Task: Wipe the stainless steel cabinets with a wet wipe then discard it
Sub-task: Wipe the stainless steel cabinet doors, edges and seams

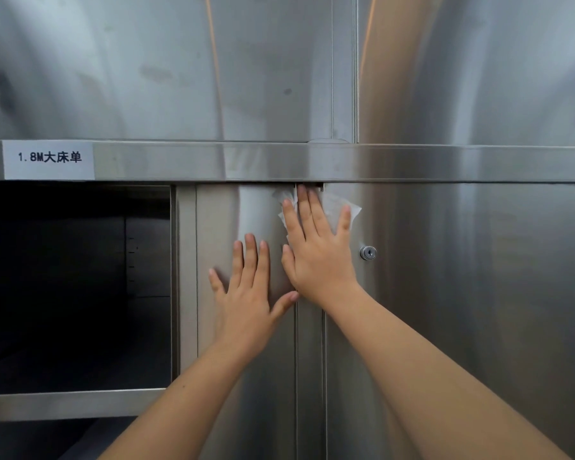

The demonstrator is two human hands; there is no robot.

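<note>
Stainless steel cabinets fill the whole view. My right hand lies flat with straight fingers, pressing a white wet wipe against the upper part of a cabinet door, just below the horizontal rail. The wipe's crumpled edges show above and to the right of the fingers. My left hand rests flat on the neighbouring sliding door panel, fingers spread and straight, its thumb close to my right wrist. It holds nothing.
A round keyhole lock sits just right of my right hand. To the left is a dark open compartment. A white paper label is stuck on the rail above it. Closed upper doors show smudges.
</note>
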